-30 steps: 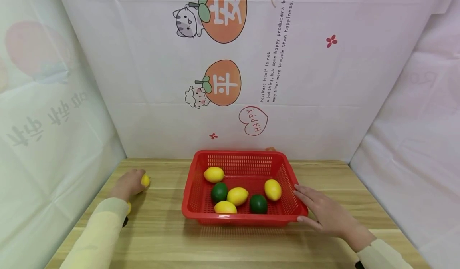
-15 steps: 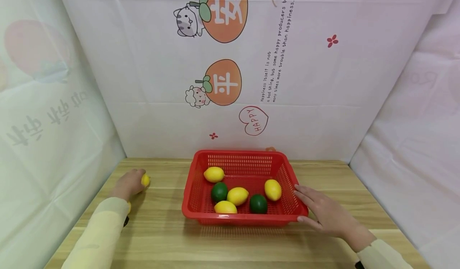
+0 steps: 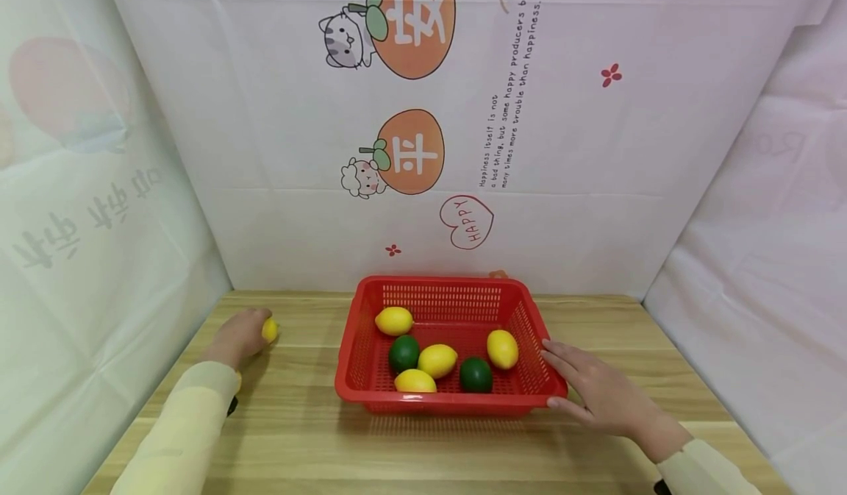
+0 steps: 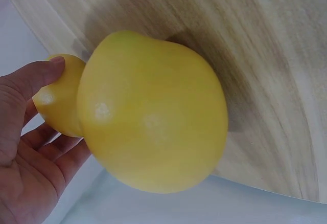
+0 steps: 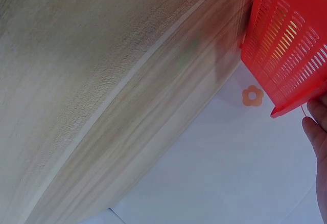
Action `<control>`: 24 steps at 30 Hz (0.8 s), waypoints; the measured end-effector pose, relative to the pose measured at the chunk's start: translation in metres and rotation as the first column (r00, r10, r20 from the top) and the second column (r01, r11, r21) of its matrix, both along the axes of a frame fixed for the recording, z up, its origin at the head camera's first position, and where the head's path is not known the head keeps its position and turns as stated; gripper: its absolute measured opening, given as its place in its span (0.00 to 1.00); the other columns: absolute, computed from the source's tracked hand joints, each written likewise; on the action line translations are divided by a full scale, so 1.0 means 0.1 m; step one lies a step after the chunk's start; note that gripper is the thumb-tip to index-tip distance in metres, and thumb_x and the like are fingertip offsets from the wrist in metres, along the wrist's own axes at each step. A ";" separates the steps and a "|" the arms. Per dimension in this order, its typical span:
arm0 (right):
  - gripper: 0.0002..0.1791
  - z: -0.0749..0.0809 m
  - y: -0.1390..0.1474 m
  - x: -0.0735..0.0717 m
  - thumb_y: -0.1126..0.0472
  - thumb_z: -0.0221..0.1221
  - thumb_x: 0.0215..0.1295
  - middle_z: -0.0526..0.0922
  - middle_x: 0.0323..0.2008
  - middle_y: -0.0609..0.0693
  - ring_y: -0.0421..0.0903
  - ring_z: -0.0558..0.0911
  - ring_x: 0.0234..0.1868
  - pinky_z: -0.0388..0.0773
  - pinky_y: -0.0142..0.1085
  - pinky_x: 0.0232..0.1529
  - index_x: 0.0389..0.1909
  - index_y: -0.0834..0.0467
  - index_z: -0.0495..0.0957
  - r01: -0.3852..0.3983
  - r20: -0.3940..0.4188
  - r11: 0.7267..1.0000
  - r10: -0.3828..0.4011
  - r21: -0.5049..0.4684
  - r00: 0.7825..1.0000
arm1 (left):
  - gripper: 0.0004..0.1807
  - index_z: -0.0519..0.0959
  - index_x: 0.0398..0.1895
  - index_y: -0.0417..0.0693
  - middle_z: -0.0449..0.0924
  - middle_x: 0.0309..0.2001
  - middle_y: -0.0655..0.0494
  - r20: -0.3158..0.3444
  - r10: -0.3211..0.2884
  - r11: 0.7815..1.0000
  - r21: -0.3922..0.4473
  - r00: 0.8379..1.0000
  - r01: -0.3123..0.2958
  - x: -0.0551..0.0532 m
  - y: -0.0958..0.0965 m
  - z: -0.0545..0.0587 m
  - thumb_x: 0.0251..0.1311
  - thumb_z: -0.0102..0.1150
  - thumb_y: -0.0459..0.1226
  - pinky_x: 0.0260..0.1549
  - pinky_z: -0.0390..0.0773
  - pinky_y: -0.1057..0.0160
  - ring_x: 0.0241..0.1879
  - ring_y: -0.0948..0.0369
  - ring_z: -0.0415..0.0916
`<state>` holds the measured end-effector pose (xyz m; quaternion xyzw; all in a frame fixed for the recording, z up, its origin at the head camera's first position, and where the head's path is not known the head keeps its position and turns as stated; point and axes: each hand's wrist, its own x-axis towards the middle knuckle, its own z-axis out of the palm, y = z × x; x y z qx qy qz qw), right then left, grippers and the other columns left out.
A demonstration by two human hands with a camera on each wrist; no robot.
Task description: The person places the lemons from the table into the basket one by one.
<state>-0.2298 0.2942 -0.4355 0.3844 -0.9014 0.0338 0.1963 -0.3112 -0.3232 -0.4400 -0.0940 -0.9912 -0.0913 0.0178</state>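
Note:
At the table's left side, my left hand (image 3: 237,337) pinches a yellow lemon (image 3: 270,329) between thumb and fingers. The left wrist view gives a closer look at this held lemon (image 4: 60,98). A second lemon (image 4: 153,116) looms large in front of it there; in the head view my forearm hides nearly all of it. My right hand (image 3: 598,392) rests its fairly straight fingers on the right rim of a red plastic basket (image 3: 446,401). Inside lie several lemons (image 3: 437,361) and two dark green round fruits, one at the left (image 3: 404,354), one nearer the right (image 3: 476,376).
The wooden table (image 3: 284,436) carries the basket near its middle, close to the back. White printed cloth (image 3: 298,237) hangs behind the table and on both sides. The basket has slotted walls and a raised rim.
My left hand has shifted slightly to the right and away from me, the lemon with it. My right hand and the basket have stayed in place.

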 end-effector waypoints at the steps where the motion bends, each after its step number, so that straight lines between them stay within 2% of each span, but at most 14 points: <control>1: 0.38 0.00 0.00 0.00 0.39 0.62 0.60 0.72 0.63 0.58 0.56 0.75 0.59 0.79 0.52 0.50 0.62 0.63 0.74 -0.001 0.001 1.000 0.001 -0.001 1.000 | 0.25 0.72 0.56 0.26 0.73 0.52 0.27 -0.003 0.001 1.000 0.002 1.000 -0.001 0.00 0.01 0.00 0.57 0.63 0.32 0.51 0.71 0.38 0.52 0.33 0.71; 13: 0.37 0.00 0.00 0.00 0.40 0.62 0.61 0.72 0.64 0.59 0.56 0.74 0.60 0.78 0.52 0.52 0.62 0.63 0.73 -0.006 0.004 1.000 0.006 0.001 1.000 | 0.27 0.72 0.57 0.27 0.72 0.54 0.26 -0.044 -0.033 0.999 -0.005 0.998 0.033 0.00 0.08 0.06 0.54 0.64 0.29 0.53 0.70 0.37 0.53 0.33 0.70; 18: 0.38 0.00 0.00 0.00 0.40 0.62 0.61 0.71 0.64 0.59 0.56 0.74 0.60 0.77 0.52 0.52 0.62 0.63 0.73 0.000 0.010 1.000 0.000 0.005 1.000 | 0.28 0.72 0.58 0.28 0.73 0.53 0.28 -0.054 -0.064 0.997 -0.049 0.996 0.062 0.02 0.15 0.12 0.52 0.66 0.28 0.51 0.72 0.39 0.52 0.34 0.72; 24: 0.38 0.00 0.00 0.00 0.39 0.62 0.60 0.72 0.64 0.58 0.56 0.74 0.60 0.79 0.52 0.51 0.63 0.62 0.73 0.014 0.021 1.000 -0.014 0.002 1.000 | 0.29 0.73 0.57 0.30 0.74 0.51 0.30 -0.100 -0.116 0.988 -0.110 0.988 0.105 0.04 0.22 0.16 0.50 0.70 0.28 0.46 0.77 0.41 0.48 0.37 0.75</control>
